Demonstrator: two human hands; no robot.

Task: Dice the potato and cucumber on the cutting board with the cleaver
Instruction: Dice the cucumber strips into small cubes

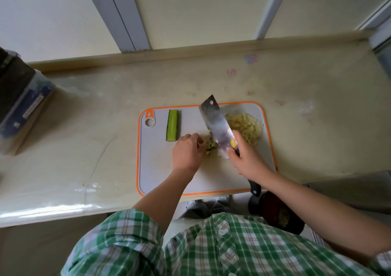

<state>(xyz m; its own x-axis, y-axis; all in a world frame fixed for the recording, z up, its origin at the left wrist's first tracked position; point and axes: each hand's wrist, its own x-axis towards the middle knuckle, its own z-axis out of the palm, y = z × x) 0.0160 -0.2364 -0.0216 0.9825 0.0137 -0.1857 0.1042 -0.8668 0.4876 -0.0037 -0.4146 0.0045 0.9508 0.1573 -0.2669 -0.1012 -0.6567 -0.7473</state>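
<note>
Left hand pose: the left hand (pixel 186 153) is held knuckles up over the middle of the cutting board (pixel 160 170), its fingers bent down, the fingertips set at the cucumber bits (pixel 210 147) just beside the blade.
Left grip: whether anything is pinched under the bent fingers cannot be told.
Right hand pose: the right hand (pixel 247 159) is reached in from the right, forearm bare, with the thumb laid up along the blade's flat.
Right grip: the cleaver (pixel 215 125) is clasped where handle meets blade; the dark handle end is seen behind the wrist.
Cleaver: the blade is tilted, its tip pointed away from the person, its edge set down among the cucumber bits.
Cucumber: one long halved cucumber piece (pixel 172 125) is laid flat side up on the board's left part, apart from the hands; small green and pale cubes are scattered between hand and blade.
Potato: the diced potato (pixel 246 127) is heaped in a pale yellow pile on the board's far right part, beyond the blade.
Board: grey with an orange rim, laid on the cream worktop (pixel 84 127).
Surroundings: a container (pixel 19 106) is stood at the worktop's left; a dark bowl (pixel 279 214) is seen below the right forearm.
</note>
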